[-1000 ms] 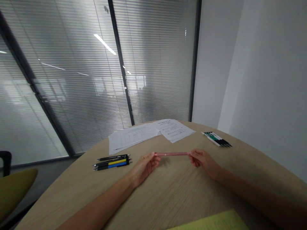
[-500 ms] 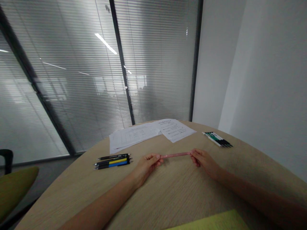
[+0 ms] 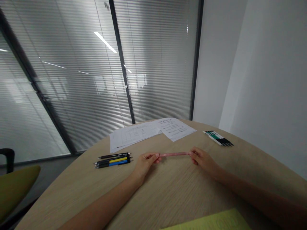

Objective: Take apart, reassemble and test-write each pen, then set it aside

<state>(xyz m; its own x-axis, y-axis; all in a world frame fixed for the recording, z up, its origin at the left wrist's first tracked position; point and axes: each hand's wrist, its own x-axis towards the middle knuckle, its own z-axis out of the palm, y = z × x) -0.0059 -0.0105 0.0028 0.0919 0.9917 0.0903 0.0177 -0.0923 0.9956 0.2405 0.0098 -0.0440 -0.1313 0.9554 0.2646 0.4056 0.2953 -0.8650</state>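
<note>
A thin pink ruler [image 3: 174, 154] lies level just above the light wooden table [image 3: 168, 191], held at both ends. My left hand [image 3: 145, 161] pinches its left end with the fingertips. My right hand [image 3: 202, 159] pinches its right end. Both forearms rest stretched out over the tabletop.
Several pens [image 3: 112, 159], black, yellow and blue, lie left of my left hand. White printed sheets [image 3: 148, 132] are spread at the far edge. More pens [image 3: 218, 138] lie at the far right. A yellow pad [image 3: 211, 222] sits at the near edge. A green chair [image 3: 16, 185] stands at left.
The ruler and both hands have barely moved; the ruler tilted slightly and then levelled again. The view has shifted a little.
</note>
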